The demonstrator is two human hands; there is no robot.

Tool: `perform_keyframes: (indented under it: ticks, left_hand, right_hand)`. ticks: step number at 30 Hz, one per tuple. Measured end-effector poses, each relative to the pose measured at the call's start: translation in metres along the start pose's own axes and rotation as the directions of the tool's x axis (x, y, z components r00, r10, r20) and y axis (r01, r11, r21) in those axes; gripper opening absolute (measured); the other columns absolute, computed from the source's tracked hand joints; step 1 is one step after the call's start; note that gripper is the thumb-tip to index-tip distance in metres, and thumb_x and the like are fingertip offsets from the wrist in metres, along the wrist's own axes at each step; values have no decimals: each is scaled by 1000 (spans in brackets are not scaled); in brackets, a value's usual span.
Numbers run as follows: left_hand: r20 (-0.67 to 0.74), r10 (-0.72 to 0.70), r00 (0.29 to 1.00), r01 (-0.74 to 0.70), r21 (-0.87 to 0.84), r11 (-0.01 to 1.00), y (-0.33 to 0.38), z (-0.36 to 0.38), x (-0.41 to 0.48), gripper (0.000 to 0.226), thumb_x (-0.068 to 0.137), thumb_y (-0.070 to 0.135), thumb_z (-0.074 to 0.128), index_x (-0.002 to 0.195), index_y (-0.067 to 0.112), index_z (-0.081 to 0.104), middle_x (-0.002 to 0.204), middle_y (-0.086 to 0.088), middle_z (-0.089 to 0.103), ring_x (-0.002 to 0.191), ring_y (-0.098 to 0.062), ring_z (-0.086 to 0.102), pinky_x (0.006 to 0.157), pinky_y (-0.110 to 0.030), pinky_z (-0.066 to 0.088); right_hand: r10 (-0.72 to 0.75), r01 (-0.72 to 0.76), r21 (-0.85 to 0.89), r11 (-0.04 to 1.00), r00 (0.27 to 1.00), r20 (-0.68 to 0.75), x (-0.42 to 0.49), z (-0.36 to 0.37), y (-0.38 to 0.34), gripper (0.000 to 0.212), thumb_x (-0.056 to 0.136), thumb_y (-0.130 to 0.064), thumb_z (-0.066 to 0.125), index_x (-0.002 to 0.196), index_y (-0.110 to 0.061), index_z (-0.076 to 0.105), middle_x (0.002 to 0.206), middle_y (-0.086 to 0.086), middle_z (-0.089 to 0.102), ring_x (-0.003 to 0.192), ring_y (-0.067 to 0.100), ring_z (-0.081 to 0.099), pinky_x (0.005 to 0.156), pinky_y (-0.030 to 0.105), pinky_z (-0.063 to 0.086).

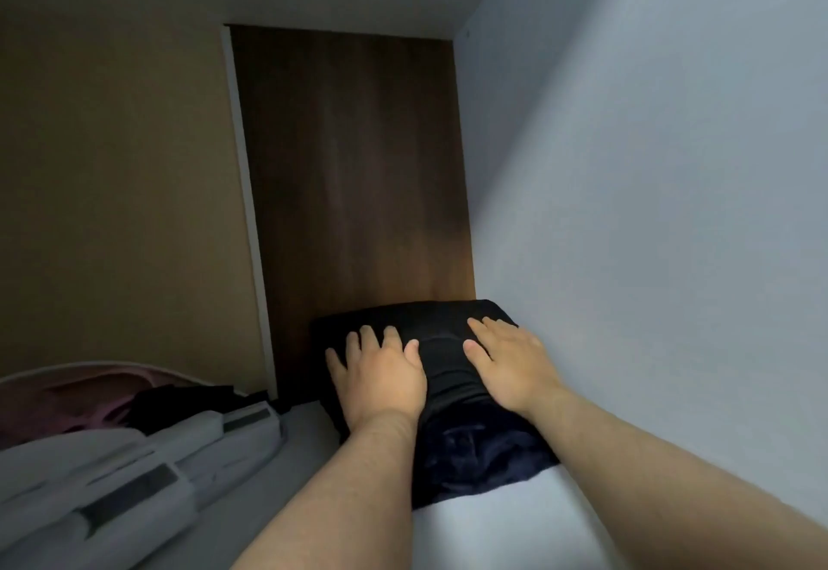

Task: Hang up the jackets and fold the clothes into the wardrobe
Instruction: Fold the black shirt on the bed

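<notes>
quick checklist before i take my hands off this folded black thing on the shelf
1. Left hand lies flat on the folded black garment, fingers straight: ok.
2. Right hand lies flat on it too: ok.
3. Garment rests fully on the white shelf, with bare shelf in front of it: ok.
4. Far edge pushed up against the dark wood back panel: cannot tell.
5. Fold is tidy: not ok, the near end looks rumpled.
6. Apart from the white and grey bundle on the left, with bare shelf between them: ok.
</notes>
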State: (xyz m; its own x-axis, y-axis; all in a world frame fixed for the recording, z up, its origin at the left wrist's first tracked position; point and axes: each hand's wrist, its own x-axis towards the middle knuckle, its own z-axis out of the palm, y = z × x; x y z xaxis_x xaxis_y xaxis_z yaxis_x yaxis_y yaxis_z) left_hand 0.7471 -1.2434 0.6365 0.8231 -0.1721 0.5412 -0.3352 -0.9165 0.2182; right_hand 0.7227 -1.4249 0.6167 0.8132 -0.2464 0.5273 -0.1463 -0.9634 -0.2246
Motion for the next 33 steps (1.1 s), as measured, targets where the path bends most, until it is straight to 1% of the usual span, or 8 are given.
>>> perform_keyframes:
  ticks: [6,11,15,19,22,26,30,33]
  left_hand:
    - [-57,5,998,-12,-134,991,-4,15,-69,74,97,62,22,159,25,8,167,-3,4,153,-22,-2,124,-46,-2]
    - [-61,-1,998,-9,-158,987,-5,19,-72,75,96,63,24,159,25,7,167,-3,3,153,-23,-3,124,-48,1]
    - [-92,-7,996,-6,-136,991,-5,27,-65,75,95,63,22,158,25,8,167,-4,5,153,-24,-2,123,-49,2]
    - [-103,-4,995,-9,-119,993,-3,34,-61,76,95,63,22,158,23,8,167,-5,5,153,-25,-2,123,-49,1]
    - [-99,-16,995,6,-103,995,-2,39,-59,77,94,62,17,159,20,8,166,-9,6,153,-28,0,123,-51,1]
    - [15,-43,999,43,10,999,6,38,-54,78,98,61,13,158,15,-9,166,-13,-9,152,-32,-11,121,-55,-2]
    - [121,-72,990,73,0,997,9,39,-71,75,102,55,12,155,12,-18,163,-14,-20,151,-30,-17,121,-54,-6]
    - [199,-83,976,90,-28,996,6,36,-87,73,103,51,12,154,11,-20,163,-13,-23,151,-28,-19,122,-51,-6]
  right_hand:
    - [-45,45,-16,999,999,9,-70,1,14,84,88,-72,11,159,-28,11,167,-2,11,154,18,5,125,40,10]
    - [6,-6,-26,1000,1000,4,-76,1,5,70,101,-58,26,159,-26,7,167,-1,6,154,19,1,125,42,9]
    - [-1,1,-56,998,1000,4,-67,8,6,71,100,-61,20,159,-26,4,168,-1,2,154,17,-1,125,41,7]
    - [-14,12,-83,996,1000,-21,-61,16,9,91,84,-77,-6,159,-25,5,167,-1,4,154,17,1,125,40,9]
    - [-13,10,-94,996,999,-34,-54,22,10,90,84,-73,-5,159,-25,6,167,-1,5,154,17,2,125,40,9]
    - [21,-25,-123,992,999,-37,-49,27,7,101,75,-75,-19,159,-24,3,168,-1,2,154,18,1,125,40,10]
    - [119,-117,-173,978,993,-3,-64,30,3,75,97,-62,4,159,-20,0,168,5,0,154,22,2,124,44,12]
    - [176,-159,-223,962,983,57,-81,25,-5,72,99,-56,-1,159,-17,-2,167,11,2,153,28,8,123,47,13]
